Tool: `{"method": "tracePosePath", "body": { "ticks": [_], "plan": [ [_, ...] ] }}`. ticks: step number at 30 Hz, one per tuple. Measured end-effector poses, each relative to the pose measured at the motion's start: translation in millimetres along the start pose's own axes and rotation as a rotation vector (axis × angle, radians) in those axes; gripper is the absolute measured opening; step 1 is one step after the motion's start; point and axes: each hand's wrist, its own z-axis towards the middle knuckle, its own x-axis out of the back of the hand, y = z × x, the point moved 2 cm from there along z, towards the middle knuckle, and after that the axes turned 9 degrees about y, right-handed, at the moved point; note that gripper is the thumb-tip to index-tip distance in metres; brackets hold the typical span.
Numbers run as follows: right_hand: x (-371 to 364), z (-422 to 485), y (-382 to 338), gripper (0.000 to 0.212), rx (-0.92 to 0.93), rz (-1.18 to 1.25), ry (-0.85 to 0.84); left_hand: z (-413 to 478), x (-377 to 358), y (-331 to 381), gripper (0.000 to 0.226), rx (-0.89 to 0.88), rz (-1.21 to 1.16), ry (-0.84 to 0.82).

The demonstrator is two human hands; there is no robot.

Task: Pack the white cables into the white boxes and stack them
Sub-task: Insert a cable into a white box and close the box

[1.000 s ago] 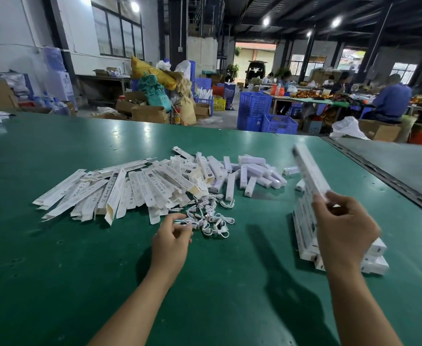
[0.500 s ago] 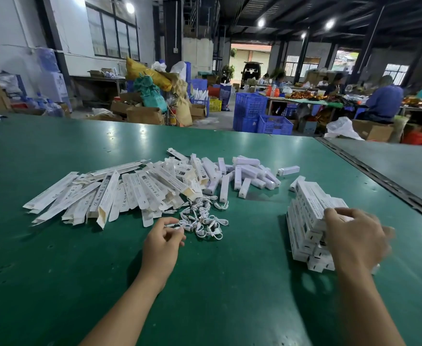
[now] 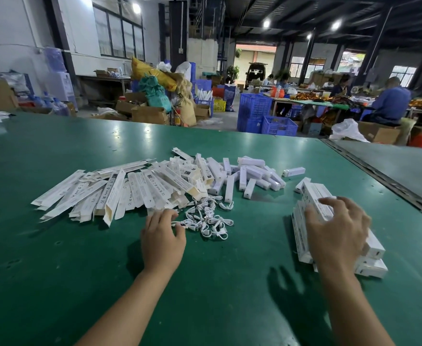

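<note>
A tangle of short white cables point(image 3: 208, 218) lies on the green table point(image 3: 205, 290) in front of me. My left hand point(image 3: 162, 238) rests at its left edge, fingertips pinching one cable. Behind it spreads a heap of flat, empty white boxes point(image 3: 120, 193), with small white power-bank-like blocks point(image 3: 249, 176) to their right. On the right sits a stack of packed white boxes point(image 3: 312, 203). My right hand point(image 3: 337, 231) lies flat on top of that stack with fingers spread.
A metal seam point(image 3: 379, 176) runs diagonally along the table's right side, beyond it a grey surface. Past the far edge stand blue crates point(image 3: 262, 116), cardboard boxes and sacks. People sit working at tables at the back right.
My right hand brought the raised white box down onto the stack and now lies flat on it. My left hand moved forward to the cables.
</note>
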Motion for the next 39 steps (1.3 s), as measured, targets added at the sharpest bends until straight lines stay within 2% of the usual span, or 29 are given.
{"method": "tracePosePath", "body": {
  "ticks": [3,6,13,18,21,23,25,28,31,33,34,36,39],
  "plan": [
    [-4.9,-11.6,-7.5,0.023,0.054,0.035,-0.051,9.9,-13.3,-9.4,0.049,-0.032,0.318,-0.165],
    [-7.7,-18.1,-12.3,0.018,0.108,0.065,-0.071,22.4,-21.9,-19.4,0.062,-0.067,0.467,-0.256],
    [-17.5,-34.4,-21.1,0.011,0.227,0.125,-0.111,40.2,-28.5,-35.5,0.061,0.022,0.519,-0.449],
    [-27.4,-51.2,-25.9,0.012,0.317,0.152,-0.166,36.4,-24.1,-28.1,0.061,-0.038,0.607,-0.383],
    [-37.2,-68.1,-30.4,0.013,0.404,0.132,-0.274,27.7,-18.3,-23.7,0.062,-0.105,0.529,-0.368],
    [-47.7,-80.6,-33.9,0.01,0.467,0.132,-0.385,19.3,-14.5,-16.3,0.061,-0.132,0.317,-0.339],
    [-57.4,-92.5,-36.4,0.019,0.47,0.181,-0.548,8.5,-8.3,-4.3,0.056,-0.068,0.018,-0.267],
    [-61.9,-99.0,-38.0,0.027,0.334,0.392,-0.708,-8.4,-2.1,17.2,0.045,-0.014,-0.267,-0.14],
    [-60.9,-98.2,-36.4,0.033,-0.104,0.746,-0.845,-23.6,-1.1,37.1,0.041,-0.122,-0.377,-0.116],
    [-62.3,-99.4,-35.8,0.046,-0.438,0.972,-0.989,-32.6,-0.6,46.5,0.04,-0.252,-0.417,-0.177],
    [-62.2,-99.8,-36.4,0.048,-0.527,1.024,-1.037,-37.2,-0.9,49.2,0.038,-0.347,-0.411,-0.207],
    [-62.3,-100.5,-37.5,0.054,-0.561,1.029,-1.073,-45.8,-2.0,52.6,0.036,-0.53,-0.363,-0.256],
    [-66.3,-98.8,-35.1,0.059,-0.542,1.017,-1.003,-49.6,-2.9,54.1,0.04,-0.669,-0.311,-0.295]
  ]
}}
